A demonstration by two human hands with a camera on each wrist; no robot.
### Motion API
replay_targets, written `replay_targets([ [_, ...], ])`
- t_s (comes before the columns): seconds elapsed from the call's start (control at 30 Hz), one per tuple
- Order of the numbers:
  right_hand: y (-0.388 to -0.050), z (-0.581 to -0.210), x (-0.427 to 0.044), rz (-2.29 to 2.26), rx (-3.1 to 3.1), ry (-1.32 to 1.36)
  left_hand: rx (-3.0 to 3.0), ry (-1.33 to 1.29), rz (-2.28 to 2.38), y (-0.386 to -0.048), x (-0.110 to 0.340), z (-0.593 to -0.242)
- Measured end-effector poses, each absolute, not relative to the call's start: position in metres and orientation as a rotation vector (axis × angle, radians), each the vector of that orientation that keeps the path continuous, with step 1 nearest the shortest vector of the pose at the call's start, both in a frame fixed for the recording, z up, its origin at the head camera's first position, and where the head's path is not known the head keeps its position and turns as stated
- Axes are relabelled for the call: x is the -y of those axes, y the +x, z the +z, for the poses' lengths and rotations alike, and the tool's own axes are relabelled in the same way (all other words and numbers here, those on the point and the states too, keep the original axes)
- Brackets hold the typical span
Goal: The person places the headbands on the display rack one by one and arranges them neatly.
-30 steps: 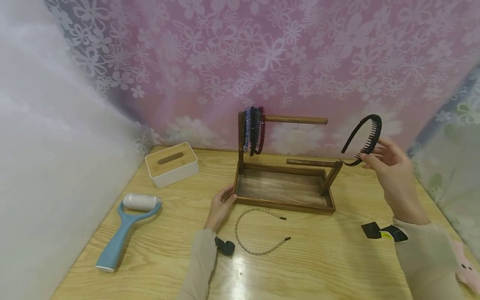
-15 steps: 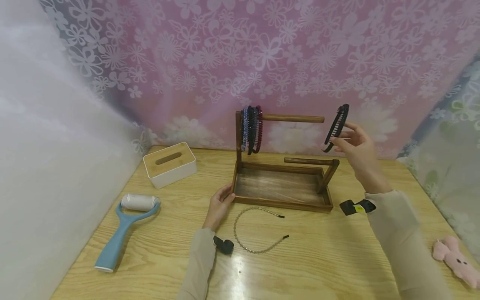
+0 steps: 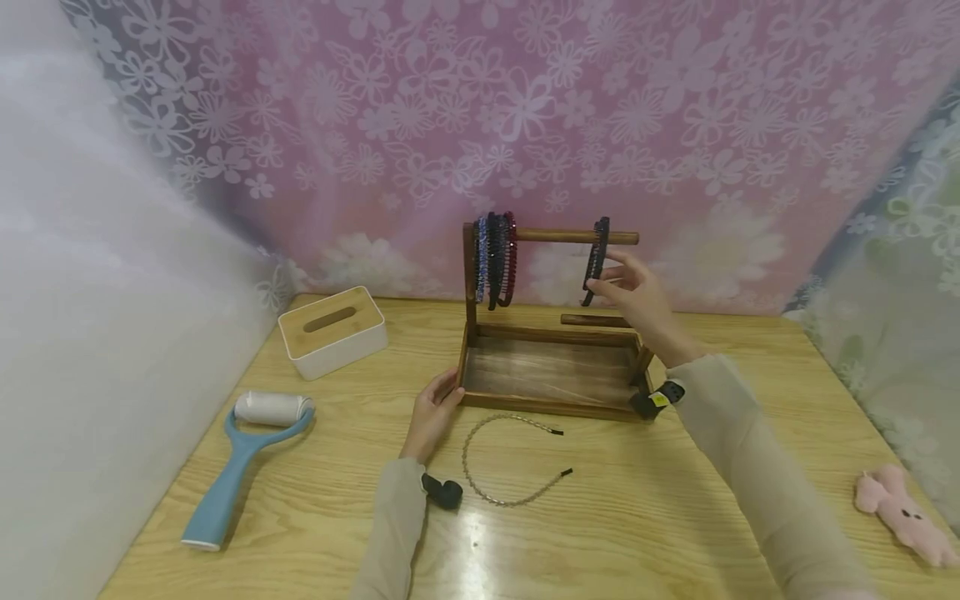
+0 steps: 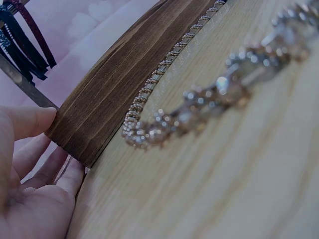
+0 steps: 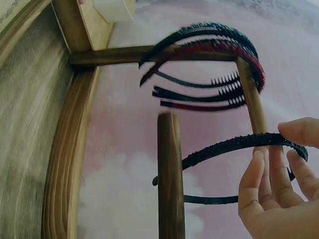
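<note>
A dark wooden headband rack stands on the table, with a tray base, an upper bar and a lower bar. My left hand holds its front left corner, thumb on the front edge. My right hand pinches a black toothed headband between thumb and fingers, its arch over the upper bar near the free end. Several headbands, blue, black and dark red, hang at the bar's left end. A beaded headband lies on the table before the rack, near my left hand.
Left on the table are a white tissue box with a wooden lid and a blue-handled lint roller. A pink plush toy lies at the right edge. Flowered cloth hangs behind the table.
My right hand has carried the black headband leftward from beyond the rack's right side to the upper bar, turning it edge-on to the head view. My left hand stays at the rack's corner.
</note>
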State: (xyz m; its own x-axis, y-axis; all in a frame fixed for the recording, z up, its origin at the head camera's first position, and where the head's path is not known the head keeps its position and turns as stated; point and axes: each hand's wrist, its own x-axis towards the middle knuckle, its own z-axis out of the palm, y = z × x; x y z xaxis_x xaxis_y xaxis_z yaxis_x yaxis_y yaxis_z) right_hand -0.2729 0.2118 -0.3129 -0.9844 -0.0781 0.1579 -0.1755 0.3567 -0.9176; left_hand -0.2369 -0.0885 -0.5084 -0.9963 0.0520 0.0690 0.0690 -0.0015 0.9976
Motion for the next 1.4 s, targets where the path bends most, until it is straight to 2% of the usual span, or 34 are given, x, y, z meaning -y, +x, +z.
replay_targets([
  [0.53, -0.305, -0.32, -0.146, 1.773, 2.587, 0.36, 2.245, -0.111, -2.168, -0.236, 0.09, -0.51],
  [1.07, -0.304, -0.319, -0.131, 1.888, 2.561, 0.335, 2.235, -0.118, -2.192, -0.235, 0.089, -0.509],
  [1.4, -0.301, -0.332, -0.137, 1.949, 2.574, 0.344, 2.213, -0.132, -2.204, -0.234, 0.086, -0.507],
])
